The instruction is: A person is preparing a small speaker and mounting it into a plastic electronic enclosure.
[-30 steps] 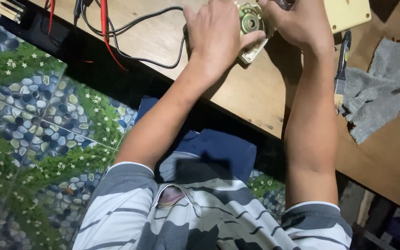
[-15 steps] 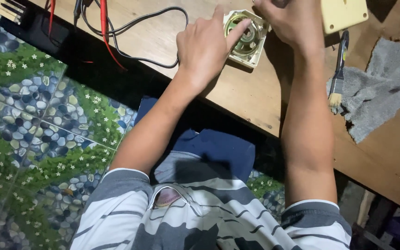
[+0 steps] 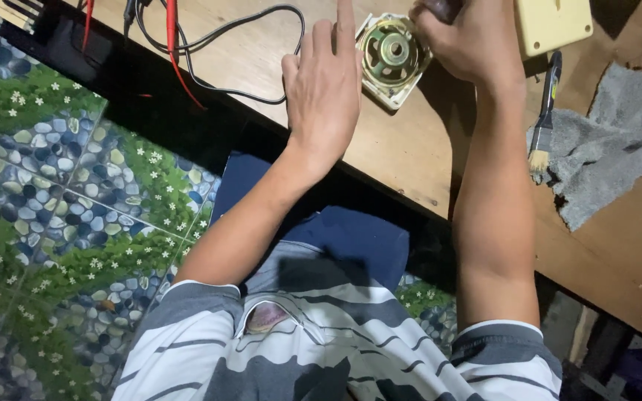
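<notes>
A small square fan motor [image 3: 391, 56] with a round metal centre lies on the wooden table [image 3: 403, 160]. My left hand [image 3: 325, 89] rests flat beside it, fingers spread and stretched out, holding nothing; the fingertips reach past the motor's left edge. My right hand [image 3: 469, 41] is closed around a dark handle at the motor's upper right corner; what the handle belongs to is cut off by the frame edge.
A pale yellow plastic cover [image 3: 555, 26] lies behind my right hand. A small paintbrush [image 3: 544, 119] and a grey rag [image 3: 618, 148] lie to the right. Black and red test leads [image 3: 209, 44] trail at left. Patterned floor tiles [image 3: 61, 200] lie below the table edge.
My left hand has come off the motor and now lies flat to its left with the fingers straight. The view has shifted so the motor shows uncovered.
</notes>
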